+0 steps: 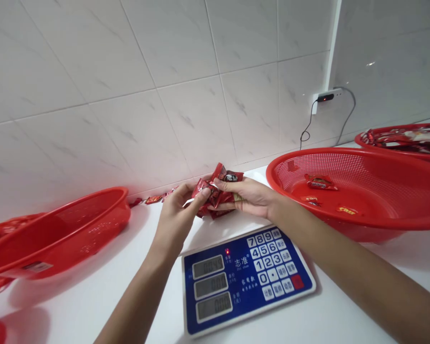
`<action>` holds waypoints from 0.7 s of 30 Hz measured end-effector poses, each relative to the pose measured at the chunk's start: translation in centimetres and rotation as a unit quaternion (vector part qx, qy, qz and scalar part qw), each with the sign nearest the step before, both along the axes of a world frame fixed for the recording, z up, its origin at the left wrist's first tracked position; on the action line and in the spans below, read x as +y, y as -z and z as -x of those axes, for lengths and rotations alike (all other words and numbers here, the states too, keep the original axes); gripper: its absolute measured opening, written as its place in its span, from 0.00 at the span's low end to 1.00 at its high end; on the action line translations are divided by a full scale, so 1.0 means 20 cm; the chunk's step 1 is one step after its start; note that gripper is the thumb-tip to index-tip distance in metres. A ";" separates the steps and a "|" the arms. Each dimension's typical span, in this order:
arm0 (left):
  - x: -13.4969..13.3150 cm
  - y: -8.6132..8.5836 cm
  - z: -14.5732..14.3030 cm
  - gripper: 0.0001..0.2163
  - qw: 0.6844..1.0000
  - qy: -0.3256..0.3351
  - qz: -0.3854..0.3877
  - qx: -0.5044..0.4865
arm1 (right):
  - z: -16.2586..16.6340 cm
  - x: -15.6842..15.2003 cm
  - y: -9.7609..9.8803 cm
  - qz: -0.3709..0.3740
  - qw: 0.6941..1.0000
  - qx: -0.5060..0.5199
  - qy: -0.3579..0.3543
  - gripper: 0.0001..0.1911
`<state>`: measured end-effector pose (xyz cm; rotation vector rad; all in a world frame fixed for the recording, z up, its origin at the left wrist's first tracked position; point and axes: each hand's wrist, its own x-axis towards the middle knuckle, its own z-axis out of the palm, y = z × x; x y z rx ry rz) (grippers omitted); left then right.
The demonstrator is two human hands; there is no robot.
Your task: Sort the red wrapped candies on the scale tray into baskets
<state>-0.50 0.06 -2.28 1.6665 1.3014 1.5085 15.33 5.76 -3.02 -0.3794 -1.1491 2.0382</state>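
The packets (218, 186) are a red foil bunch held in the air by both hands, just over the far edge of the scale (243, 282). The right hand (252, 197) is closed round the bunch from the right, thumb on top and fingers under. The left hand (175, 210) pinches one packet at the bunch's left end between thumb and forefinger. Whether any packet touches the platform below the grip I cannot tell.

Foil like this looks slippery, so the work likely goes best if the right hand carries the whole load while the left works a single packet, nipped at its sealed edge rather than its puffed middle. Holding the grip low over the platform means a slip would land on the scale, not the counter. Wrists are best kept off the platform — a resting arm would likely spoil the reading.

To the right of the grip sits the right basket (344, 155). The left basket (75, 224) is well to the left, and the strays (154, 198) lie just behind the left hand, along the wall.
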 end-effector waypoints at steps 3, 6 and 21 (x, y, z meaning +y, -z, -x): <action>0.00 0.00 0.01 0.13 0.998 -0.008 -0.037 -0.055 | 0.00 -0.01 -0.02 0.033 0.999 0.035 0.000 0.06; 0.01 0.00 0.05 0.12 0.996 -0.061 -0.067 -0.021 | 0.00 -0.01 -0.01 0.061 0.997 0.049 0.000 0.04; 0.03 0.01 0.09 0.11 0.984 -0.115 -0.069 0.117 | -0.09 0.07 -0.04 0.044 0.982 0.026 0.180 0.10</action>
